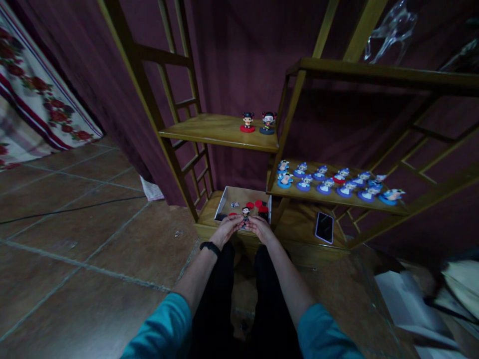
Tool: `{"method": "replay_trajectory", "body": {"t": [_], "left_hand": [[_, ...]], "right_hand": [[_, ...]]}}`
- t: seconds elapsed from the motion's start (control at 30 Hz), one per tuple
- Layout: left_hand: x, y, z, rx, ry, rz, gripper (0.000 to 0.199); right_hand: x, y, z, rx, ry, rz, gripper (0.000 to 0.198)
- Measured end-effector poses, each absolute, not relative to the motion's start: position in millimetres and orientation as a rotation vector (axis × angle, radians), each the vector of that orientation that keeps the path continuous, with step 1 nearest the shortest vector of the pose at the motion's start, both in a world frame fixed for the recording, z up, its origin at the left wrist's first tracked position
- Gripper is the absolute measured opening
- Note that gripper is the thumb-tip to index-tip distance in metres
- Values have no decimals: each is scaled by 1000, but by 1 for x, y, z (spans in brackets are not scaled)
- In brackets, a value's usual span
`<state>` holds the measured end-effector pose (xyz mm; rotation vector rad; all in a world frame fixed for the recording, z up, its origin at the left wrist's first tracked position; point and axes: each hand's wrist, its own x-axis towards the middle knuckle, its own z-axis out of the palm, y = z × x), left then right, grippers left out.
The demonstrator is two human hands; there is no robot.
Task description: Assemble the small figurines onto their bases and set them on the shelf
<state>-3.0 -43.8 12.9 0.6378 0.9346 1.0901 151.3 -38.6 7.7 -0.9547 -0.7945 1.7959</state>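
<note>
Between my two hands, above the front of an open box, is a small black-haired figurine (246,212). The fingers of my left hand (228,228) close on it from the left, and those of my right hand (261,228) from the right. Under and behind them, the white-walled box (245,192) holds red discs (259,203), a small black-and-white piece (234,204) and dark pieces. On the shelf above stand two dark-haired figurines, one on a red base (247,122) and one on a dark base (268,123).
Two rows of blue-and-white figurines (325,186) fill the right shelf (279,190). A phone (324,228) lies on the lowest board. Wooden uprights (151,107) frame the left side. Clear plastic (391,32) sits at top right; white boxes (409,304) lie on the floor.
</note>
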Motion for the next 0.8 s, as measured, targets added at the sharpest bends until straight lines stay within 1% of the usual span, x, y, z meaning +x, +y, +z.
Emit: {"method": "replay_trajectory", "body": {"t": [0.8], "left_hand": [[-6, -43, 11, 656, 965, 1058, 23]], "right_hand": [[150, -40, 11, -997, -779, 1789, 18]]}}
